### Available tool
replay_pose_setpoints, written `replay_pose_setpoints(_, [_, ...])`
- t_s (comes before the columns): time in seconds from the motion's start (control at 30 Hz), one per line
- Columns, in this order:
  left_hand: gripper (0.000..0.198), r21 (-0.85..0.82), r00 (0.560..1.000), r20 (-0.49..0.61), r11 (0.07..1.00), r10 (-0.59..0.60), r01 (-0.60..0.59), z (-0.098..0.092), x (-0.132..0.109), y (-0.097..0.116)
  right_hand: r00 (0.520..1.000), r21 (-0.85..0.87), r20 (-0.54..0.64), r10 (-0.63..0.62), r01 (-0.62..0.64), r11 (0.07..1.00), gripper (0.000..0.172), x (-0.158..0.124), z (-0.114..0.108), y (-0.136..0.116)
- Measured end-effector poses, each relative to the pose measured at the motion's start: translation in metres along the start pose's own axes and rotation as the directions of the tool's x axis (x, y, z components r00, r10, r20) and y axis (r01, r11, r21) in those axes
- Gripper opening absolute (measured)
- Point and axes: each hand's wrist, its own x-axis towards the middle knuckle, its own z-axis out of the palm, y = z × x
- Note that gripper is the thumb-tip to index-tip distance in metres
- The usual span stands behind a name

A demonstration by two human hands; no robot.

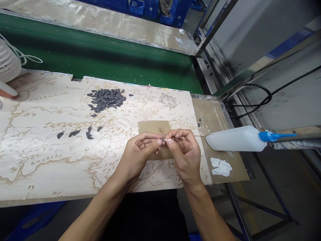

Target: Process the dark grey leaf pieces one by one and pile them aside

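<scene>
My left hand [140, 150] and my right hand [184, 150] meet over a small brown card [153, 128] on the map-printed bench top [50, 157]. Both hands pinch a tiny dark piece [163, 139] between thumbs and forefingers. My right hand also holds a thin stick [200, 136] that points right. A heap of small dark grey leaf-shaped pieces [106, 98] lies further back. A few loose dark pieces [75, 134] lie to the left of my hands.
A white squeeze bottle [234, 138] with a blue nozzle lies on its side at the right. Crumpled white paper [220, 166] sits near the bench's right end. A green conveyor belt [100, 55] runs behind. Black cables [253, 100] hang at the right. A white fan [8, 65] stands far left.
</scene>
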Motion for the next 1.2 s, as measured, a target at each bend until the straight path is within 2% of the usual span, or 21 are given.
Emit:
replay_pose_setpoints(0.33, [0.02,0.002,1.0,0.01,1.0,0.001,-0.001,0.001,0.001,0.003,0.999,0.038,0.048,-0.023,0.022,0.999,0.021,-0.002,-0.002,0.003])
replay_pose_setpoints(0.53, [0.021,0.012,1.0,-0.013,1.0,0.021,-0.021,0.0,-0.002,0.005,0.995,0.056,0.104,0.005,-0.011,0.998,0.023,-0.003,-0.003,0.006])
replay_pose_setpoints(0.77, [0.018,0.015,0.999,-0.021,0.999,0.037,-0.037,-0.003,-0.005,0.004,0.991,0.058,0.13,-0.013,0.006,0.998,0.022,-0.005,0.003,0.005])
replay_pose_setpoints(0.87, [0.02,0.064,0.999,-0.018,0.997,0.038,-0.037,-0.009,-0.006,0.01,0.989,0.007,0.14,-0.05,0.05,0.999,0.018,0.001,0.003,-0.002])
replay_pose_setpoints(0.93, [0.021,0.167,0.994,-0.067,0.983,0.086,-0.074,-0.022,-0.007,0.017,0.989,-0.083,0.09,-0.115,0.122,0.989,0.014,0.015,-0.003,-0.004])
replay_pose_setpoints(1.0, [0.021,0.381,0.966,-0.156,0.915,0.207,-0.135,-0.041,-0.007,0.025,0.982,-0.209,-0.001,-0.191,0.187,0.96,0.012,0.039,-0.014,0.003])
replay_pose_setpoints(1.03, [0.02,0.521,0.936,-0.194,0.839,0.293,-0.155,-0.054,-0.006,0.028,0.972,-0.28,-0.05,-0.231,0.209,0.937,0.012,0.053,-0.02,0.009])
replay_pose_setpoints(1.07, [0.018,0.665,0.904,-0.205,0.731,0.376,-0.153,-0.067,-0.006,0.031,0.961,-0.365,-0.09,-0.26,0.211,0.907,0.013,0.069,-0.027,0.017])
replay_pose_setpoints(1.13, [0.017,0.873,0.837,-0.177,0.475,0.518,-0.11,-0.092,-0.004,0.033,0.975,-0.556,-0.105,-0.197,0.107,0.824,0.015,0.099,-0.039,0.035])
replay_pose_setpoints(1.2, [0.022,0.952,0.797,-0.162,0.305,0.581,-0.029,-0.114,-0.003,0.031,0.985,-0.654,-0.099,-0.139,0.041,0.755,0.017,0.123,-0.047,0.049])
